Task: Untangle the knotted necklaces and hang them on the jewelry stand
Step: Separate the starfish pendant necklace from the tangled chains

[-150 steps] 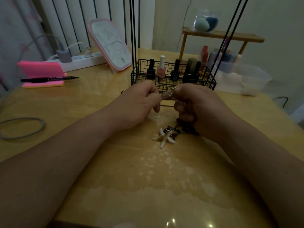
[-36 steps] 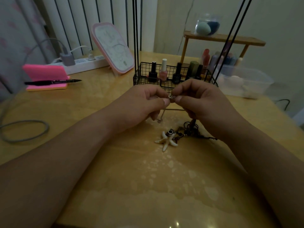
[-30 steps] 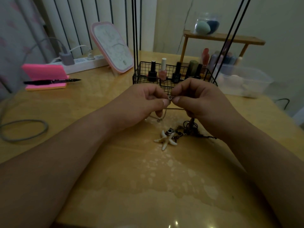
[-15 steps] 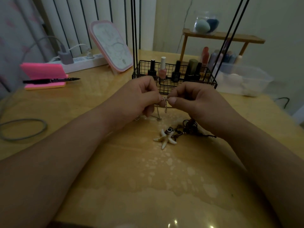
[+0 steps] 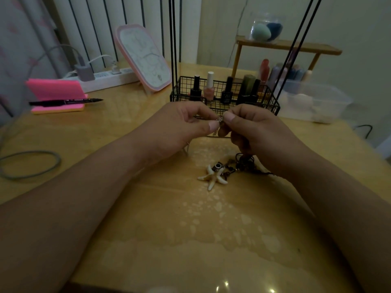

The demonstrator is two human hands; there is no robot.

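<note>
Both hands meet above the table's middle, just in front of the wire basket. My left hand [image 5: 179, 127] and my right hand [image 5: 254, 132] each pinch a thin silver chain necklace [image 5: 220, 119] between thumb and fingertips, a short length hanging below. On the table under my right hand lies a white starfish pendant [image 5: 212, 176] on a dark corded necklace [image 5: 245, 162], bunched in a tangle. The jewelry stand's black rods [image 5: 173, 49] rise from the black wire basket [image 5: 273, 106] behind my hands.
Several nail polish bottles [image 5: 209, 86] stand in the basket. A pink mirror [image 5: 143, 58], pink notepad with a black pen [image 5: 65, 101], power strip [image 5: 110, 78] and grey cable [image 5: 31, 163] lie left. A clear plastic box [image 5: 313, 100] and wooden shelf [image 5: 285, 47] stand right.
My fingertips have closed together again on the silver chain; the hanging piece between them is shorter than half a second ago. The starfish necklace has stayed put.
</note>
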